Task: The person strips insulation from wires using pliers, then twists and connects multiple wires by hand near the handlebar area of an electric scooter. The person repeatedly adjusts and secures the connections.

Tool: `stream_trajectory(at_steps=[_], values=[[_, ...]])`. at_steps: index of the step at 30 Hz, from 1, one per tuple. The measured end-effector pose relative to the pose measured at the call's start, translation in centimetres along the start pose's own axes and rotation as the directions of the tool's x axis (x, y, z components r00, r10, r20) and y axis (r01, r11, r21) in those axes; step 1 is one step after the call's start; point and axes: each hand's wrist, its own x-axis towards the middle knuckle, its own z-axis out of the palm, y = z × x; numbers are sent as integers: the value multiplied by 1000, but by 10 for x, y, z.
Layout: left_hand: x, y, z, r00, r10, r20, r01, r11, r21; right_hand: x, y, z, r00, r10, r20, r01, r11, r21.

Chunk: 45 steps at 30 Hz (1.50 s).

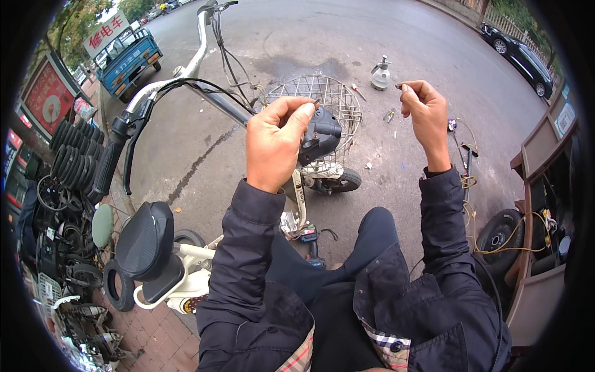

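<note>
My left hand (273,146) is raised in front of the bike's black headlamp unit (322,133), its thumb and forefinger pinched together. A tiny dark piece (317,101) shows at those fingertips, too small to name. My right hand (426,115) is held up farther right over the road, also in a pinch. At its fingertips is another small dark bit (398,86), whose kind I cannot make out. Behind my left hand is a wire front basket (344,93). The pale electric bike's handlebar (149,93) and black cables extend to the upper left, and its black saddle (149,242) is at lower left.
A clear spray bottle (381,75), pliers (389,115) and a screwdriver (358,92) are on the road. A cordless power tool (313,239) lies by my legs. A pump (469,164) with yellow hose and a brown cabinet (539,297) stand right; stacked tyres (74,155) stand left.
</note>
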Motion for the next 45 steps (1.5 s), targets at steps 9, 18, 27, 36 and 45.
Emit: stream_trajectory(at_steps=[9, 18, 27, 36, 45], values=[[3, -10, -12, 999, -42, 31, 50, 950, -309, -36, -3, 7, 980, 154, 124, -187, 928, 322], [-1, -13, -17, 999, -23, 33, 33, 943, -332, -61, -14, 23, 954, 182, 240, -256, 909, 329], [-2, -12, -19, 998, -57, 21, 61, 935, -350, -75, -28, 35, 900, 184, 395, -321, 893, 315], [-5, -13, -20, 1000, -13, 28, 21, 953, -303, -69, -46, 52, 939, 22, 343, -39, 998, 43], [-11, -13, -13, 998, 42, 38, -33, 974, -224, -58, -70, 111, 922, -9, 387, -130, 934, 332]])
